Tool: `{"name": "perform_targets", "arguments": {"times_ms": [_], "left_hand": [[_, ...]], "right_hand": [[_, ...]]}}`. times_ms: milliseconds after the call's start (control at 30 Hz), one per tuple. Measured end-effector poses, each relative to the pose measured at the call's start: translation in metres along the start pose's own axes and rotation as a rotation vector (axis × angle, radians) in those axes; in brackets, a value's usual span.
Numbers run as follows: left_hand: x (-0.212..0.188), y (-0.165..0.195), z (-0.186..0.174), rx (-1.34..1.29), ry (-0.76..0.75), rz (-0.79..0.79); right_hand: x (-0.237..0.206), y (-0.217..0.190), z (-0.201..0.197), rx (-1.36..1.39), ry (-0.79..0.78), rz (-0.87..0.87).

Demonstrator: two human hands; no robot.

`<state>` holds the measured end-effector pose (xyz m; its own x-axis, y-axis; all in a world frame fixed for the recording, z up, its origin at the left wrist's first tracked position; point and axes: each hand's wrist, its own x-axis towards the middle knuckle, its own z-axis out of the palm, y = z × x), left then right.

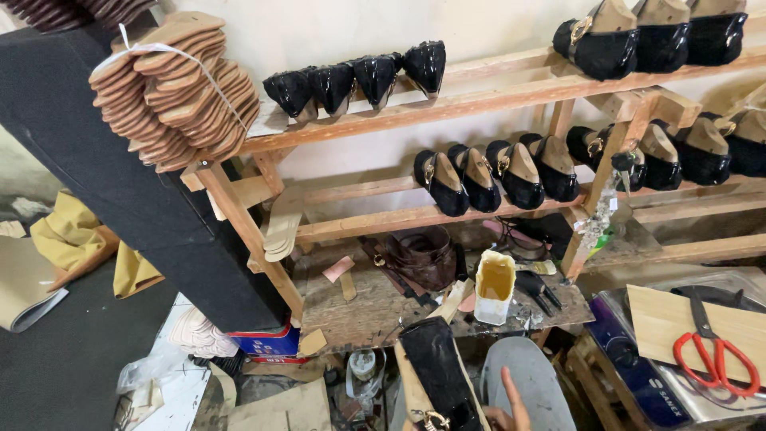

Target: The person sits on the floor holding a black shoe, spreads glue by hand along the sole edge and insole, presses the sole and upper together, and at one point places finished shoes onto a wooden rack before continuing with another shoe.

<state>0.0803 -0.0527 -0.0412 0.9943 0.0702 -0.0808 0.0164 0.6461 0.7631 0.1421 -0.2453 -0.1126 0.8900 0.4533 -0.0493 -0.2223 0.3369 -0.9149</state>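
My hand (507, 405), fingers spread, barely steadies the glossy black shoe on its last (437, 375); it could tip onto the near cluttered wooden worktop (351, 307)

Hand in view: one hand (507, 411), at the bottom edge of the head view, mostly cut off.
Side: cannot tell whether left or right.
Pose: one finger points straight up, the others curl low.
Arms, wrists: out of view.
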Motion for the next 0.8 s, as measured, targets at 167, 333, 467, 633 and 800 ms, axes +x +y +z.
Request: {"name": "perform_targets", "arguments": {"times_ms": [167, 333, 467, 633, 800], "left_hand": [[-0.017, 0.05, -0.016, 0.002, -0.029, 0.182], [-0.027, 0.089, -0.016, 0.067, -0.103, 0.133], [-0.019, 0.103, -0.022, 0.192, -0.181, 0.092], [-0.015, 0.102, -0.022, 0.308, -0.315, 0.151], [-0.022, 0.081, -0.021, 0.122, -0.205, 0.224]], "right_hand": [[-0.006, -0.034, 0.011, -0.134, -0.152, -0.001], [-0.028, -0.12, 0.045, -0.636, -0.191, -0.184], [-0.029, -0.168, 0.063, -0.874, -0.278, -0.217], [-0.018, -0.187, 0.069, -0.91, -0.32, -0.142], [-0.002, -0.185, 0.059, -0.895, -0.424, -0.253]]}}
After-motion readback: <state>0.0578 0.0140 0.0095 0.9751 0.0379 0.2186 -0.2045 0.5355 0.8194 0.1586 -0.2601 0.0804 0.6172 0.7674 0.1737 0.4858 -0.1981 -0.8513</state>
